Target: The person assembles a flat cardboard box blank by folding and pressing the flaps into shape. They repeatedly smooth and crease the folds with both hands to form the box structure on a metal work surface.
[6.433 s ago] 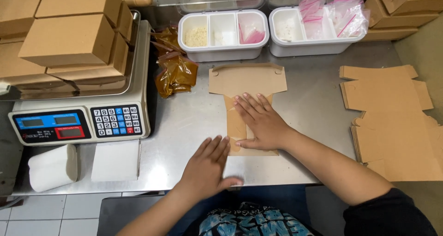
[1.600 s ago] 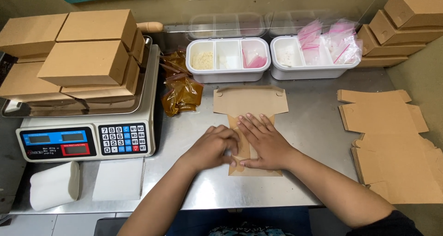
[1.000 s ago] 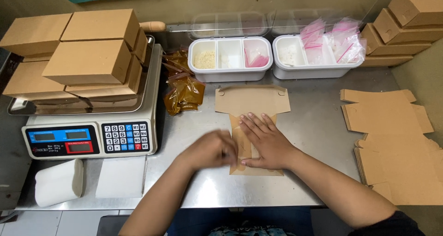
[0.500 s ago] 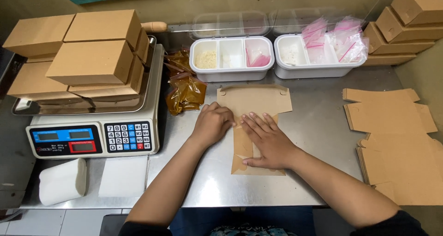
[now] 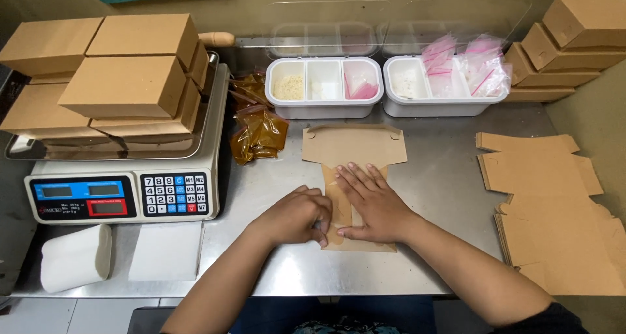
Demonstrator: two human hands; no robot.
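Note:
A flat brown cardboard box blank point(image 5: 354, 145) lies on the steel table point(image 5: 443, 184), its wide flap pointing away from me. My right hand point(image 5: 372, 200) lies palm down on the blank's narrow folded part, fingers spread. My left hand point(image 5: 297, 215) is curled into a loose fist, its fingertips pressing the left edge of that folded part beside my right thumb. A shiny clear strip shows along the fold between the two hands.
A scale point(image 5: 124, 194) at left carries stacked brown boxes point(image 5: 127, 83). Amber sauce packets point(image 5: 257, 132) lie beside it. Two white divided tubs point(image 5: 324, 87) point(image 5: 443, 86) stand at the back. Flat blanks point(image 5: 548, 203) pile at right, folded boxes point(image 5: 574, 40) behind. White paper point(image 5: 163, 250) and a roll point(image 5: 72, 256) sit front left.
My left hand went up to the blank's upper part and has come back down to the fold's left edge, curled. My right hand stayed flat on the blank.

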